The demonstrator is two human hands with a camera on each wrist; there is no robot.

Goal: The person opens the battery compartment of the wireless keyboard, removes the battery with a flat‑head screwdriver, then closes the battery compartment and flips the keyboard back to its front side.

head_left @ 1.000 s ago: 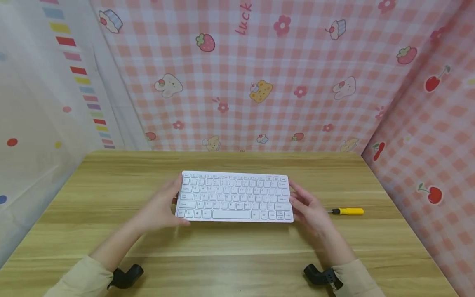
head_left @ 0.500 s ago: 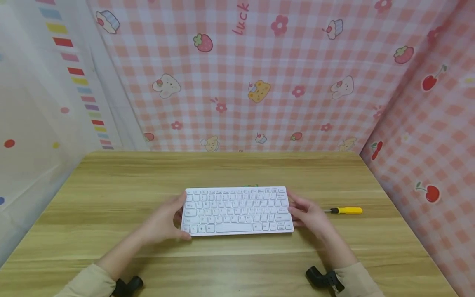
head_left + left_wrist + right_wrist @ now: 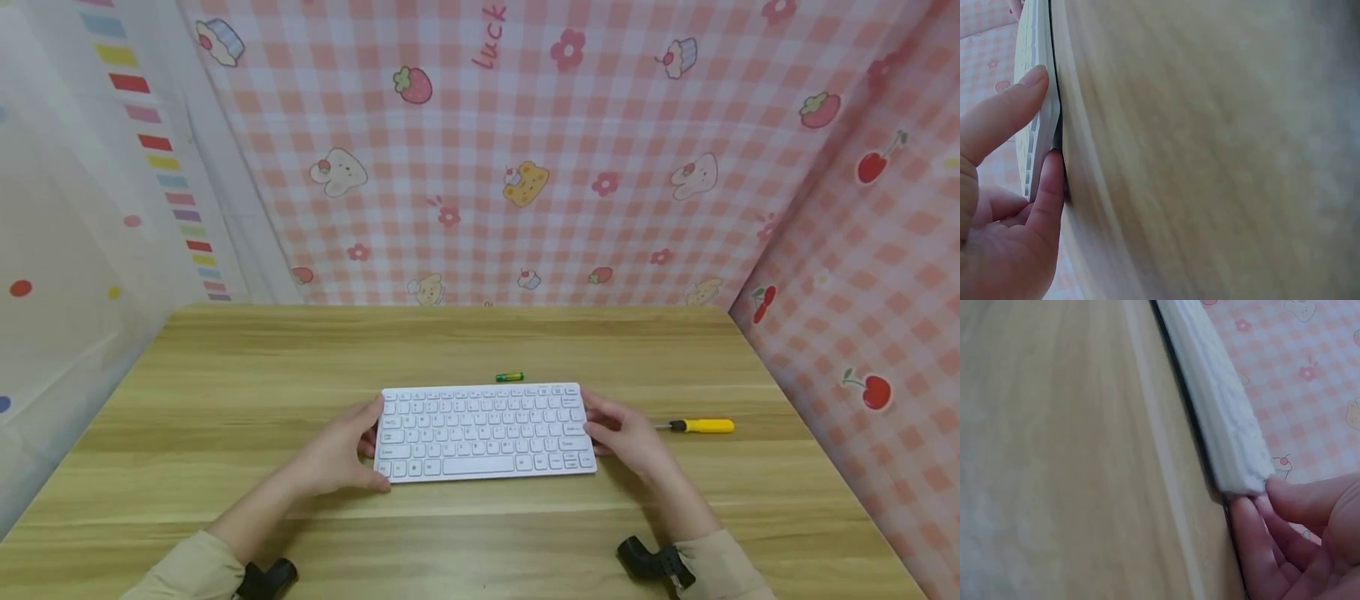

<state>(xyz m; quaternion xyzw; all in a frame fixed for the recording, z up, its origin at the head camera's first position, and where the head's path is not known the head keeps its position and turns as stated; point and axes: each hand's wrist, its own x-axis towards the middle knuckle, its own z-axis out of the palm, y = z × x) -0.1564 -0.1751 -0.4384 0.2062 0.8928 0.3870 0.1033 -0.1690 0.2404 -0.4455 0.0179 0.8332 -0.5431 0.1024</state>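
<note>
A white compact keyboard [image 3: 483, 435] faces up, low over the wooden table, both its ends held. My left hand [image 3: 337, 454] grips the left end. In the left wrist view its thumb [image 3: 1034, 78] lies along the keyboard's front edge, and a finger [image 3: 1049, 187] reaches the underside. At the opposite end, my right hand [image 3: 628, 435] pinches the keyboard's side. The right wrist view has that thumb [image 3: 1297, 499] at the corner with the other fingers below it. Just behind the keyboard lies a small green battery [image 3: 509, 377].
To the right of my right hand, a screwdriver [image 3: 705, 426] with a yellow handle lies on the wooden table [image 3: 465, 550]. A pink checked cloth [image 3: 480, 208] hangs behind the table, with more cloth at both sides.
Both hands have brought the keyboard nearer to me and lower, shifting it slightly right. The green battery behind it has come into sight. The screwdriver stays put.
</note>
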